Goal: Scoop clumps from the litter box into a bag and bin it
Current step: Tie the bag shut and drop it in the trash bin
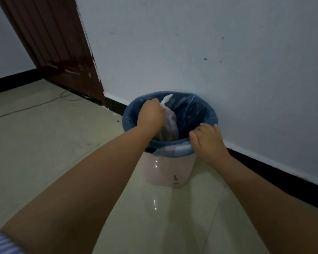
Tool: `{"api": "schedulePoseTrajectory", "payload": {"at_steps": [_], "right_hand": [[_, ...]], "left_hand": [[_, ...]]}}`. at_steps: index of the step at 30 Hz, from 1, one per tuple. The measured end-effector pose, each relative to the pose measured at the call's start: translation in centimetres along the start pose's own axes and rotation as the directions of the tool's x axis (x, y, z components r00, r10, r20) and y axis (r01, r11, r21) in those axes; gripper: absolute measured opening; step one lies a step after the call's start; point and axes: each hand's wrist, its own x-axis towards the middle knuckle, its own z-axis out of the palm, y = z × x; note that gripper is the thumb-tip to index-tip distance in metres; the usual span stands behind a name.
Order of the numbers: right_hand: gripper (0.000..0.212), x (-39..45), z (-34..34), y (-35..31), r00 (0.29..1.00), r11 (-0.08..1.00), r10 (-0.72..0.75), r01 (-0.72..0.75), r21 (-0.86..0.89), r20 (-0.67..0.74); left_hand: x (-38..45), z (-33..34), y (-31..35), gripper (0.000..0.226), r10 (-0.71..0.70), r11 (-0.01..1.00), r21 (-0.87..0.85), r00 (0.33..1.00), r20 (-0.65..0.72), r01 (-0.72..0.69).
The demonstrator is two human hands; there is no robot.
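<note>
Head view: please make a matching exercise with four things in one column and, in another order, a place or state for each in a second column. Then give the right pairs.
Things:
1. left hand
2. right hand
3. small bag
4. door

Places or states:
A. hangs inside the mouth of the bin, above the blue liner
B. stands at the far left, dark red-brown
C. closed around the neck of the small bag
D. holds the near rim of the bin

Pairs: 1-C, 2-D, 3-A, 4-B
</note>
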Motion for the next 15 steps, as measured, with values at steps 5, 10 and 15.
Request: {"api": "schedulePoseTrajectory", "payload": {"at_steps": [5, 10, 15], "right_hand": [[0.070, 0.2, 0.7, 0.1, 1.000, 1.000, 0.003, -0.004, -0.013, -0.027], [0.071, 0.1, 0.8, 0.0, 0.998, 1.000, 0.007, -0.008, -0.012, -0.063], [0.075, -0.5, 1.0, -0.4, 0.999, 0.998, 0.020, -0.022, -0.055, -0.039]], "left_hand": [[-1.0, 1.4, -2.4, 0.026, 0.022, 0.999, 0.035, 0.997, 0.069, -0.025], [-3.4, 1.2, -3.4, 0.032, 0.227, 0.961, 0.135, 0.968, 0.107, -0.240], [-6.8, 0.7, -4.8, 0.039, 0.373, 0.845, 0.312, 0.896, 0.240, -0.435]]}}
